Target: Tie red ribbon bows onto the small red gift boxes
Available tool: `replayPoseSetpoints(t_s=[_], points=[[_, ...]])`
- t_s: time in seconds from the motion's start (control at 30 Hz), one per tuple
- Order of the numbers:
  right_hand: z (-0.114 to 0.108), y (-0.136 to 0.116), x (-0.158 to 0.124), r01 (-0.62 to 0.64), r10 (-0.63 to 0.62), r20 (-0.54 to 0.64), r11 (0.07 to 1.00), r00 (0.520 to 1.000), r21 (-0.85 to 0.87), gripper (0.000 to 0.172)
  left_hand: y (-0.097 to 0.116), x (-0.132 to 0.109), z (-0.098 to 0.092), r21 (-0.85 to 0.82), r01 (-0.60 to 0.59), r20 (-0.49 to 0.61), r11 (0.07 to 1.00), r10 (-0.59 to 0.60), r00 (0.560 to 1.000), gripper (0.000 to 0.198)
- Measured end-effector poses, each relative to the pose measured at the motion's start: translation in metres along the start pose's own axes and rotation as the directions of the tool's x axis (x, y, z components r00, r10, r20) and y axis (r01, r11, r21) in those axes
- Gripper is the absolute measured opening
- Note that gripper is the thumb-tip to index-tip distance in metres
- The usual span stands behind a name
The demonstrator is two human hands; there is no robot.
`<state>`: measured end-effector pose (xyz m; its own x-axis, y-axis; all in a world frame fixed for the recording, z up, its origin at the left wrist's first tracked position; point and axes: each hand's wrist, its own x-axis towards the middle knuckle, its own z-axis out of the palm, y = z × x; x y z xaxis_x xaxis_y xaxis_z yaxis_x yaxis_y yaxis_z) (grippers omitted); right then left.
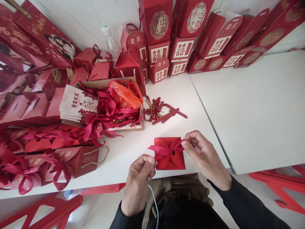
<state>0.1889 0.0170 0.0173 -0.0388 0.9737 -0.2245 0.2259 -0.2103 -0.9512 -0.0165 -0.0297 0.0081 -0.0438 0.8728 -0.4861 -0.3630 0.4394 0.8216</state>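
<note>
A small red gift box [166,163] with petal-like top flaps sits near the front edge of the white table. Across its top runs a dark pink ribbon [161,150], gathered around the middle by a dark hole. My left hand [141,175] is at the box's lower left, thumb and fingers pinched on the ribbon there. On the other side, my right hand [199,151] pinches a ribbon loop or end at the upper right of the box. One ribbon tail lies loose toward the left.
Left stands a cardboard box [140,126] of ribbons, an orange plastic bag [125,95] and printed cards [77,103]. Dark red strips [166,114] lie beyond the gift box. Red boxes [159,54] line the wall; ribboned boxes [78,162] crowd the left. A seam [209,117] divides the tabletop.
</note>
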Motion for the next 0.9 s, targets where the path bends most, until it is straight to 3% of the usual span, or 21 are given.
replayPoseSetpoints(t_s=[0.13, 0.3, 0.37, 0.4, 0.5, 0.57, 0.63, 0.73, 0.9], points=[[0.0, 0.0, 0.001, -0.008, 0.008, 0.005, 1.0, 1.0, -0.001, 0.03, -0.002, 0.0, 0.001, -0.009, -0.089, -0.041, 0.996, 0.089, 0.995, 0.041], [-0.001, -0.003, -0.001, -0.005, 0.005, 0.037, 1.0, 0.999, 0.002, 0.018, -0.007, 0.0, 0.003, 0.202, -0.2, -0.092, 0.959, 0.222, 0.971, 0.028], [-0.002, -0.004, -0.003, 0.007, -0.006, 0.048, 0.999, 0.999, -0.032, 0.011, -0.008, -0.002, 0.008, 0.373, -0.284, -0.147, 0.883, 0.359, 0.922, 0.029], [-0.003, -0.005, -0.004, 0.014, -0.01, 0.06, 0.998, 0.998, -0.053, 0.01, -0.008, -0.003, 0.011, 0.476, -0.329, -0.165, 0.815, 0.451, 0.877, 0.034], [-0.003, -0.006, -0.005, 0.008, 0.001, 0.105, 0.996, 0.994, -0.085, 0.02, -0.008, -0.005, 0.023, 0.741, -0.438, -0.035, 0.509, 0.681, 0.732, 0.042], [-0.001, -0.007, -0.005, -0.002, 0.011, 0.115, 0.997, 0.993, -0.079, 0.028, -0.008, -0.003, 0.031, 0.807, -0.482, 0.12, 0.341, 0.704, 0.7, 0.037], [0.0, -0.008, -0.004, -0.005, 0.016, 0.114, 0.995, 0.993, -0.096, 0.029, -0.008, 0.002, 0.039, 0.823, -0.5, 0.2, 0.269, 0.687, 0.699, 0.026], [0.003, -0.01, -0.003, 0.016, 0.001, 0.107, 0.987, 0.994, -0.157, 0.03, -0.009, 0.011, 0.046, 0.836, -0.496, 0.206, 0.232, 0.706, 0.677, 0.015], [0.004, -0.012, -0.005, 0.007, 0.013, 0.103, 0.983, 0.995, -0.186, 0.035, -0.01, 0.018, 0.048, 0.837, -0.493, 0.184, 0.238, 0.726, 0.663, 0.015]])
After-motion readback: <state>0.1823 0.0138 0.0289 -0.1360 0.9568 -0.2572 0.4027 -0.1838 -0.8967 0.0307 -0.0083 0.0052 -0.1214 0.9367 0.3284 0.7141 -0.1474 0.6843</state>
